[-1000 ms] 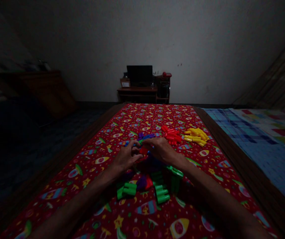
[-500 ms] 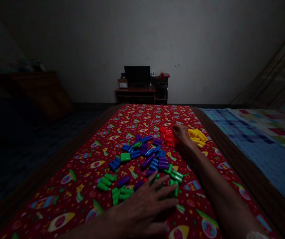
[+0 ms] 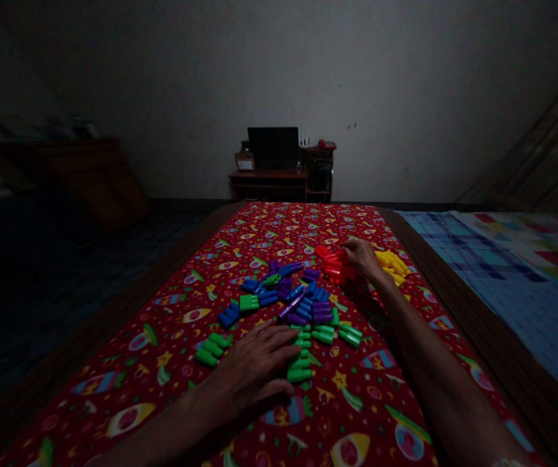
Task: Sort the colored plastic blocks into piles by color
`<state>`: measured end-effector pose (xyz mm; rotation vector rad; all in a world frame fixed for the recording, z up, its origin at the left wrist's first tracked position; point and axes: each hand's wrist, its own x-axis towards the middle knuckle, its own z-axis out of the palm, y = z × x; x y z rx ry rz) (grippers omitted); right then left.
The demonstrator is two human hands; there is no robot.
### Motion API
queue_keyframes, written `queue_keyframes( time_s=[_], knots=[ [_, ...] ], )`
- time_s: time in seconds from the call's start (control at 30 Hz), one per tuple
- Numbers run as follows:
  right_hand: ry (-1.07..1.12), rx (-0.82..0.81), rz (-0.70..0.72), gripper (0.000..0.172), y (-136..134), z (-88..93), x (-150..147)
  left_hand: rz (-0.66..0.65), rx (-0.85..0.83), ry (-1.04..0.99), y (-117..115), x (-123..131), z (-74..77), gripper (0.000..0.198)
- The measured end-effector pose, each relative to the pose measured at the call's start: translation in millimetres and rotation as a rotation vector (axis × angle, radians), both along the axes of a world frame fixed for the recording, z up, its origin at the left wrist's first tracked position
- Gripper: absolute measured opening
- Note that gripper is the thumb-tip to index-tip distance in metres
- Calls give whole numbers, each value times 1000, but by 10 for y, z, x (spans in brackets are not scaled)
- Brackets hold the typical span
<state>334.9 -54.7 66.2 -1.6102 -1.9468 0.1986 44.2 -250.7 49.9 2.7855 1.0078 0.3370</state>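
Observation:
My left hand point(image 3: 254, 360) lies palm down, its fingers stretched out over the near part of a pile of plastic toy blocks. Its fingertips touch or nearly touch a row of green blocks point(image 3: 300, 363). Beyond it are mixed blue blocks point(image 3: 267, 298) and purple blocks point(image 3: 322, 312). Another green block group point(image 3: 213, 349) sits left of the hand. My right hand point(image 3: 363, 257) is at the pile of red blocks point(image 3: 332, 264), with fingers curled and tips close together; what they pinch, if anything, is hidden. Yellow blocks point(image 3: 392, 264) lie just right of it.
A red patterned cloth point(image 3: 172, 337) covers the long surface, with brown edges point(image 3: 435, 279). To the right is a bed-like surface with a blue checked cover point(image 3: 503, 285). A dark monitor point(image 3: 273, 146) stands on a low desk point(image 3: 266, 175) by the far wall.
My left hand has slid left and slightly forward. Green blocks near it have shifted left into a row, and some near blocks are now covered. My right hand stays by the red pile.

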Motion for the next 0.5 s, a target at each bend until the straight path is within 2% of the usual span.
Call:
queue_keyframes(
  time_s=[0.13,0.27,0.37,0.5],
  knots=[
    [31,47,-32,32,-27,61,-20,183,-58,-64,3,-266,-64,40],
    [84,80,63,29,-126,177,-164,225,-98,-105,105,-294,-153,34],
    [76,44,250,27,-288,284,-350,246,-63,-114,193,-219,-113,29],
    [-9,-93,624,25,-584,393,-588,174,-47,-25,202,-126,-14,37]
  ],
)
